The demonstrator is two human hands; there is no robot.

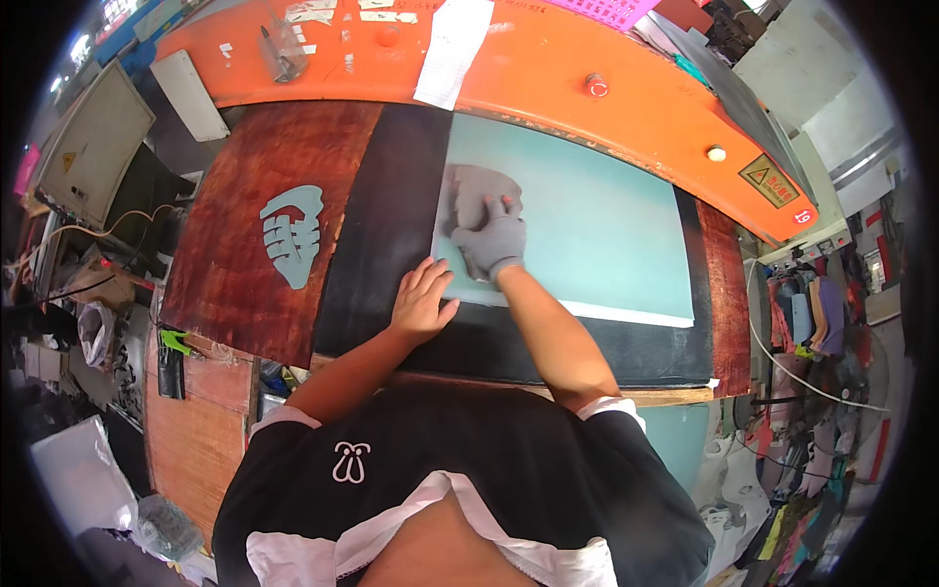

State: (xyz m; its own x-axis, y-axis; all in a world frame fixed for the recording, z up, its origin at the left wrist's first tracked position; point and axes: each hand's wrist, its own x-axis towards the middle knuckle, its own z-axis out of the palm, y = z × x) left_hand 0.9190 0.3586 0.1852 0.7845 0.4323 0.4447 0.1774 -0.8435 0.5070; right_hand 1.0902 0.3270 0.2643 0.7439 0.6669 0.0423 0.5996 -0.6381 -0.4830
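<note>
Dark brown board and a black mat (pixel 381 245) make up the bench, with the curved orange housing (pixel 626 108) of a machine arching behind it. On the far left stands a grey box bearing a small yellow triangular warning label (pixel 69 159); a white rectangular plate (pixel 189 94) leans at the orange edge.

One pale teal cut piece (pixel 292 235) with comb-like slits lies alone on the brown board — judged from this, at least one shape is already cut and set aside. Above it, small white paper strips (pixel 311 14) are stuck on the housing, then a hanging white sheet (pixel 452 49).

Bare left hand (pixel 423 298) lies flat, fingers spread and relaxed, on the near-left corner of the teal sheet (pixel 597 235), holding nothing. Gloved right hand (pixel 492 243) presses down with fingers extended on a grey cutting form (pixel 474 201) at the sheet's left end. Most of the sheet to the right looks uncut, so much seems left.

Further right — a pink paper (pixel 606 10) at the top, a red button (pixel 596 85), a white knob (pixel 717 153), an orange triangular hazard sticker (pixel 769 179) and a small round red tag (pixel 804 216).
</note>
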